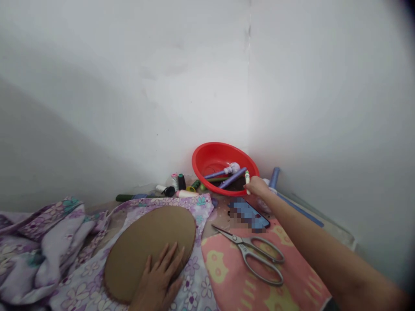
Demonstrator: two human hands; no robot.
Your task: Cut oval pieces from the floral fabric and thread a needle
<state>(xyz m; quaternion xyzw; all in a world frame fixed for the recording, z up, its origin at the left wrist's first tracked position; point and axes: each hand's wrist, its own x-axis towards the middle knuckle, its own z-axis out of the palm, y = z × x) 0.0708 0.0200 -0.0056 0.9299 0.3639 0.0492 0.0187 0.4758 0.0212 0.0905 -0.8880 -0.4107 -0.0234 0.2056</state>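
Observation:
My left hand [161, 278] lies with fingers spread on a brown oval template [152, 246], which looks like cardboard. Beneath the template is floral fabric [192, 268] in white and purple. My right hand [257, 186] reaches out to the near right rim of a red basin [197, 162]. Pinched upright in its fingers is a small white marker-like stick [247, 178] with a green tip and dark print. Large metal scissors [241, 242] lie with blades slightly apart on pink cloth [223, 280] with yellow cat shapes, between my two arms.
Purple rods [233, 178] rest inside the basin. Several thread spools [181, 181] stand and lie left of it. A phone [249, 215] lies before the basin. Crumpled floral cloth [55, 255] is heaped at left. White walls [214, 86] meet in a corner behind.

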